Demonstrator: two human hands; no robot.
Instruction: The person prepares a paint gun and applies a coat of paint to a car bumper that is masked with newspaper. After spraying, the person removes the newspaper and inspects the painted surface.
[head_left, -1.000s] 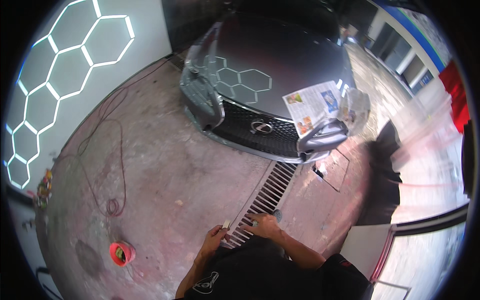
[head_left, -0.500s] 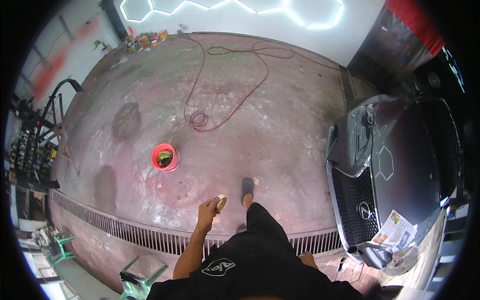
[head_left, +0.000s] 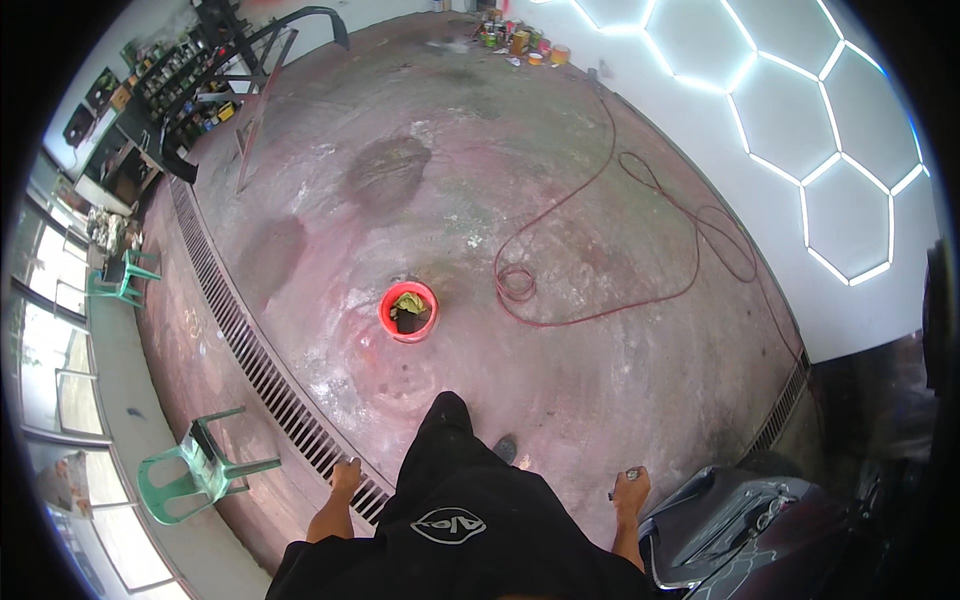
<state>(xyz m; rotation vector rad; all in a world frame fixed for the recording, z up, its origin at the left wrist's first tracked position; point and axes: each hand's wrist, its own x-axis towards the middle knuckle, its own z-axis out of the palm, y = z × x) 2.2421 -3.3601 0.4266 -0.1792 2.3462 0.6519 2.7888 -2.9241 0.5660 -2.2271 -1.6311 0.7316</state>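
My left hand [head_left: 344,478] hangs low beside my left hip, above the floor grate [head_left: 285,405]. Its fingers are curled closed. A tiny pale spot shows at the fingers, but what they hold is too small to make out. On the other side, my right hand [head_left: 630,490] is closed too, near the front of a dark grey car [head_left: 720,525]. Something small and dark grey pokes out of its fist, its kind unclear. Ahead on the floor stands a red bucket [head_left: 384,318] with a yellow-green cloth [head_left: 408,302] and dark stuff inside.
A thin red hose [head_left: 600,316] lies looped across the floor. Green plastic chairs [head_left: 165,487] stand at the left by the windows. Paint cans [head_left: 520,42] cluster at the far wall. A metal stand [head_left: 262,110] and crowded shelves [head_left: 185,75] are at the far left.
My view has turned left and I have stepped forward. The roll of tape seen in my left hand before no longer shows clearly. My right hand has come into view beside the car.
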